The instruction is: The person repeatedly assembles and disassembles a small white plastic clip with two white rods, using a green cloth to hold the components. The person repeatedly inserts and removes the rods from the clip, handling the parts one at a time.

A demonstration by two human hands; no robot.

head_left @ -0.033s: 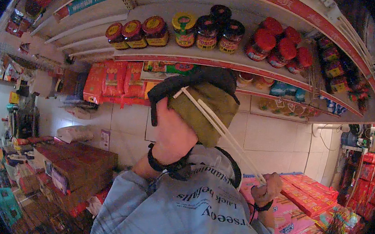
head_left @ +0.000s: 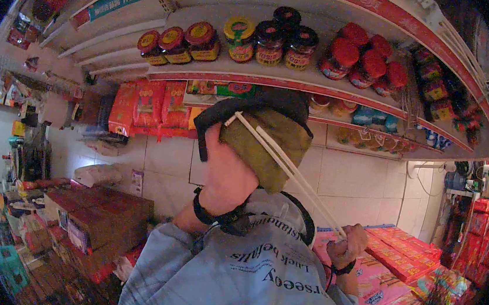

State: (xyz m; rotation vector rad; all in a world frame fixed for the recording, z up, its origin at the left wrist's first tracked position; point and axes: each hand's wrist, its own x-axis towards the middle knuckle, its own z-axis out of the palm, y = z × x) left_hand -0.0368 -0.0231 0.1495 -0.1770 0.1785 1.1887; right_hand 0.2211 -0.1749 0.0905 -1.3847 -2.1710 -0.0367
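In front of my chest, my left hand (head_left: 225,168) holds up a folded olive-green cloth piece (head_left: 268,149) with a broad black edge (head_left: 249,103). Its fingers are hidden under and behind the fabric. Across the cloth lies a pair of thin, pale, parallel rods (head_left: 290,166), bent at the upper left end. They slant down to my right hand (head_left: 348,245), whose fingers are closed round their lower end, low on the right. Both wrists wear dark bands.
Above stands a shelf (head_left: 204,78) with dark jars (head_left: 270,43), red-lidded jars (head_left: 342,56) and a yellow-lidded jar (head_left: 239,37). Red packets (head_left: 163,106) hang below it. Brown cartons (head_left: 97,215) stand at left. Red boxes (head_left: 402,253) lie on pink packages (head_left: 384,295) at right.
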